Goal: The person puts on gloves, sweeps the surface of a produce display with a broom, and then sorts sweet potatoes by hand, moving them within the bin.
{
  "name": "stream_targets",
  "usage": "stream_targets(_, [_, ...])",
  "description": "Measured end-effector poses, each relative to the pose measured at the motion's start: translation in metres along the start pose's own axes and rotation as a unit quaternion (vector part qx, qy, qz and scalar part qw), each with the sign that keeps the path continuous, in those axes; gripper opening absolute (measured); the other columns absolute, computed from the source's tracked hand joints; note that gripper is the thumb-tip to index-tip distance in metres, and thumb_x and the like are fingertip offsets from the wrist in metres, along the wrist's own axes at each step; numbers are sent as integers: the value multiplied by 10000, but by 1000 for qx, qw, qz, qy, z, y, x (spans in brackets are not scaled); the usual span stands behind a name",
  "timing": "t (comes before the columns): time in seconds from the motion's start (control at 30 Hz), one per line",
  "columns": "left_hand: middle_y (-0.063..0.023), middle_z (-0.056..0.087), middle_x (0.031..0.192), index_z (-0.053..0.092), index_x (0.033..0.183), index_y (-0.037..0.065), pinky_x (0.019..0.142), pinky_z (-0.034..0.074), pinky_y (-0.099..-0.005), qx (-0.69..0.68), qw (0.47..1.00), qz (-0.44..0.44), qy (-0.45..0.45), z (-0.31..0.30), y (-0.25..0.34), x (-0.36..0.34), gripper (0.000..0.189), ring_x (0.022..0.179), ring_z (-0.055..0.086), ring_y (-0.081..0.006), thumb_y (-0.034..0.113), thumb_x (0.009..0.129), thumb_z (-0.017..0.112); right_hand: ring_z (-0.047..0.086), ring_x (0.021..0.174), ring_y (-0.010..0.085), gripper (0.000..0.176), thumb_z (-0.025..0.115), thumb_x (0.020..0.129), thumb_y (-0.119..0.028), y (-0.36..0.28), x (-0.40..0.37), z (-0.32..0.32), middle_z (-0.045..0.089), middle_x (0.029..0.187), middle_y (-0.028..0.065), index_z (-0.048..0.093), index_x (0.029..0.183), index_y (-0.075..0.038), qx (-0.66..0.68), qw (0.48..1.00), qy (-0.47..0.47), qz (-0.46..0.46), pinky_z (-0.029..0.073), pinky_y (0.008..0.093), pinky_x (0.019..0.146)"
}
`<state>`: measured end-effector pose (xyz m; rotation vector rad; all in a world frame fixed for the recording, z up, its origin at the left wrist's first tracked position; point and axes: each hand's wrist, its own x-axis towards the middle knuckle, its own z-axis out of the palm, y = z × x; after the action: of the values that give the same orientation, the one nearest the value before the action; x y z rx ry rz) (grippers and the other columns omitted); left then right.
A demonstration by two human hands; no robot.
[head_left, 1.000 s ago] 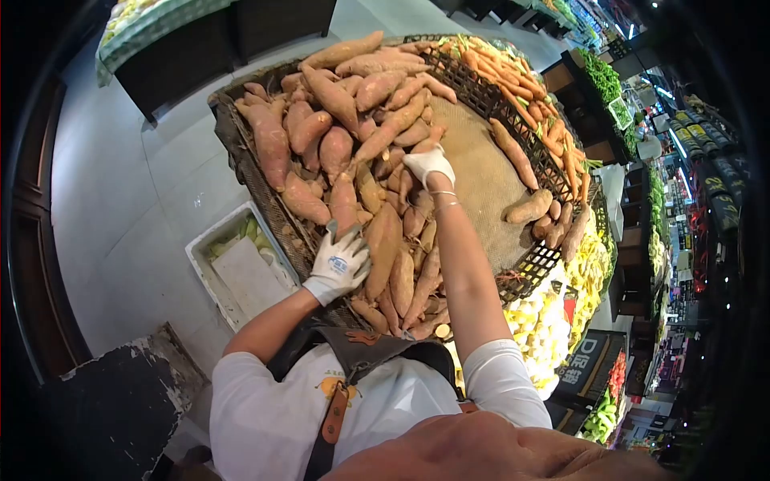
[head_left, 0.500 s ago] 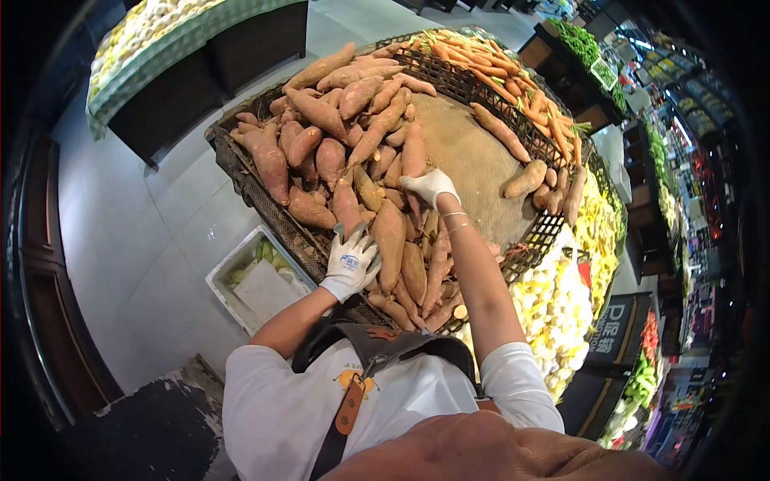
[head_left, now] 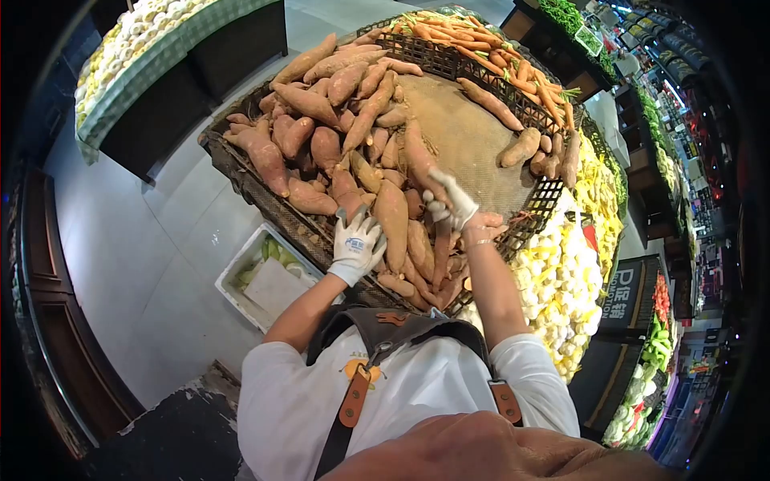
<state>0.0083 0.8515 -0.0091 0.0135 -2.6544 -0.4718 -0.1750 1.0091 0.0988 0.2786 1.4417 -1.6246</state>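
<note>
At near rim of basket (head_left: 258,195), laid left hand (head_left: 355,244) flat, fingers spread, on sweet potato pile (head_left: 321,104), probably to steady it. Closed right hand (head_left: 451,202) around long sweet potato (head_left: 419,156), tilted at pile's edge beside bare sackcloth (head_left: 469,136). Found carrots (head_left: 489,60) apart, behind divider (head_left: 437,58).

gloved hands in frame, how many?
2. The left hand lies open on the sweet potato pile at its near edge. The right hand grips a long sweet potato beside the bare burlap. No other hands show.
</note>
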Motion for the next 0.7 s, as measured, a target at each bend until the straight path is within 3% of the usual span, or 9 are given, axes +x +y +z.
stream_targets(0.1, [-64,642,1117,664,980,92,1063,261,-562,11,1000,5,-1,4,-2,-2,264,1270,465,-266,281,797,640,316,407,42,196,667,878,-332,36,6,-12,429,572,-64,537,928,-194,-12,994,-105,19,232,186,353])
stream_targets(0.13, [-65,642,1119,664,982,93,1064,260,-563,9,1000,6,3,5,-1,-2,264,1271,464,-266,283,799,639,371,417,55,248,696,839,-276,36,5,-15,459,590,-60,569,1012,-152,2,992,-120,29,289,200,357])
stream_targets(0.2, [-65,642,1123,665,984,95,1064,257,-564,7,1000,10,7,3,-1,-2,264,1273,463,-267,286,804,638,421,432,68,313,713,796,-227,34,-6,-1,499,609,-45,579,1048,-97,-168,979,11,-118,332,213,377])
stream_targets(0.27, [-68,642,1126,665,987,95,1064,257,-566,7,1000,10,5,1,-1,-1,266,1274,463,-269,288,806,639,577,538,169,550,744,713,-141,23,-2,-6,625,745,61,486,1167,32,-303,935,69,-173,462,299,467])
stream_targets(0.37, [-73,641,1127,664,996,91,1056,264,-565,-5,1000,4,1,2,0,-2,269,1274,463,-274,282,809,641,667,786,396,708,654,778,-127,11,-9,-8,638,1031,246,269,1365,-36,-497,747,262,-357,528,467,702])
stream_targets(0.47, [-75,642,1126,665,1001,89,1052,269,-561,-4,1000,8,3,-3,-1,-1,269,1271,465,-275,276,809,642,645,791,450,706,608,821,-131,17,-16,-7,633,996,291,244,1424,-95,-527,645,329,-445,517,506,700])
stream_targets(0.57, [-75,642,1124,665,1003,89,1054,267,-562,-5,1000,6,-1,-2,-1,0,270,1268,467,-276,274,808,643,646,766,444,793,605,836,-149,47,8,-29,657,916,263,154,1487,-127,-558,645,352,-385,519,510,680])
stream_targets(0.6, [-77,642,1123,666,1003,88,1057,265,-563,-5,1000,6,-1,0,-1,0,270,1268,467,-276,275,808,642,654,726,424,812,585,845,-157,55,16,-34,674,853,231,120,1509,-113,-601,646,364,-299,522,504,655])
stream_targets(0.7, [-80,643,1123,667,1001,85,1063,259,-567,-2,1000,7,2,-3,0,1,272,1268,468,-278,274,808,642,663,712,405,788,576,851,-144,58,14,-38,686,862,213,143,1508,-94,-667,617,349,-232,527,490,639])
